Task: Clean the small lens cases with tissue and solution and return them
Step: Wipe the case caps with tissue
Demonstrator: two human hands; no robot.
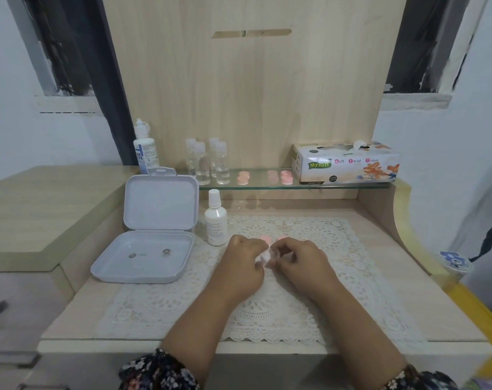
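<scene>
A crumpled piece of tissue (263, 256) is pinched between the fingers (257, 250) of the left hand (243, 266) and those of the right hand (301, 263), both sets curled inward so that they meet over the lace mat (337, 277). Whether a lens case is wrapped inside the tissue cannot be told, as it is hidden by the knuckles. Two pink lens cases (267, 238) are seen just beyond the fingertips, lying on the mat. A small white bottle (216, 219) is stood just beside the left hand, and an open grey box (152, 237) is set further left on the worktop (422, 291). More pink cases (243, 177) are lined up on the glass shelf (267, 184), between clear bottles (208, 163) and a tissue box (346, 163); a larger solution bottle (145, 147) is stood at the shelf's left end.

Wiping appears to be in progress. The small bottle could be knocked over by the left wrist if the hand is swung outward. A small case could be dropped from damp tissue and rolled off the mat. The lace could be snagged by a fingertip.
</scene>
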